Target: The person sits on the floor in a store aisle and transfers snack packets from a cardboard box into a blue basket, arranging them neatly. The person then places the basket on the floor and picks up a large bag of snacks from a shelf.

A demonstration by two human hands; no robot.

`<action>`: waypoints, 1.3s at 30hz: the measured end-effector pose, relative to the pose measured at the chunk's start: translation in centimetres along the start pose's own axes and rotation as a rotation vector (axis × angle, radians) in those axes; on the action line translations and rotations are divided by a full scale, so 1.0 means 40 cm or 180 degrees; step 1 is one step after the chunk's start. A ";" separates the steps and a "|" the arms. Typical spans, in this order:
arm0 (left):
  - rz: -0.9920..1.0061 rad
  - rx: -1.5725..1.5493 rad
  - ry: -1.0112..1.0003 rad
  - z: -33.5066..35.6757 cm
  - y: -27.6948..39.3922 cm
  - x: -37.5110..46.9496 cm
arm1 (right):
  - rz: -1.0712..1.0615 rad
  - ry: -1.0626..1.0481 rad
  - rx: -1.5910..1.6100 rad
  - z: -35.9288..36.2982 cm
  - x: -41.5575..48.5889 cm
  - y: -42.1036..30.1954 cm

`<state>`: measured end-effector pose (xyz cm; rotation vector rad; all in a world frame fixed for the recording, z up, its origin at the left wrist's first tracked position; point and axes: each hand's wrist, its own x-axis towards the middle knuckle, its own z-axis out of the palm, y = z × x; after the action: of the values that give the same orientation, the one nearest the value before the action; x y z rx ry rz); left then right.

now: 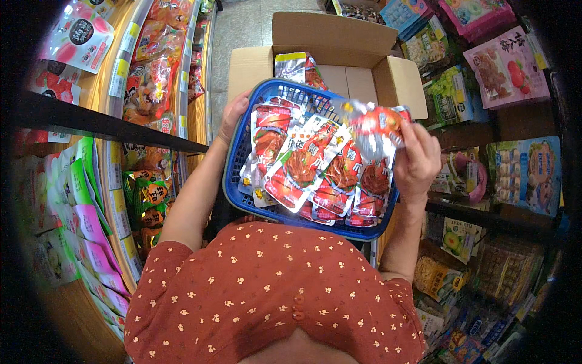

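A blue plastic basket [229, 175] is held close in front of my body. My left hand [236, 113] grips its left rim, the thumb showing on top. Inside lie several red and white foil snack pouches [305, 166], overlapping one another and bearing writing. Above the basket's right side, my right hand [416, 154] pinches a shiny red and silver pouch [377, 127], which is blurred by motion. The far right part of the basket is hidden behind this hand and pouch.
Beyond the basket stands an open cardboard box [334, 34] on the tiled floor [236, 22], with a few pouches [291, 63] at its left inside. Shelves of bagged snacks [150, 86] line the left. Hanging packets [509, 68] crowd the right. A dark bar [109, 125] crosses the left side.
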<state>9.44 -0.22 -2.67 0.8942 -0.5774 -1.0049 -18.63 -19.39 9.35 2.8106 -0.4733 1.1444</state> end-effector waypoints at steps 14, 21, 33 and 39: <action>0.0074 -0.0137 -0.0187 -0.009 -0.011 0.010 | 0.0555 0.0140 0.1082 0.012 -0.110 -0.115; 0.0103 -0.0125 0.0161 -0.024 -0.024 0.001 | 0.0543 -0.0083 0.1274 0.022 -0.117 -0.154; 0.0224 -0.0257 0.0183 -0.039 -0.044 0.008 | 0.0365 -0.0780 0.1719 0.096 -0.076 -0.263; 0.0233 -0.0047 0.0354 -0.045 -0.044 0.001 | 0.0608 -0.1508 0.1404 0.106 -0.075 -0.275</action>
<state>10.01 -0.01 -5.13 0.9038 -0.5045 -0.8866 -14.43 -8.93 4.76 3.5081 -0.5901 0.6532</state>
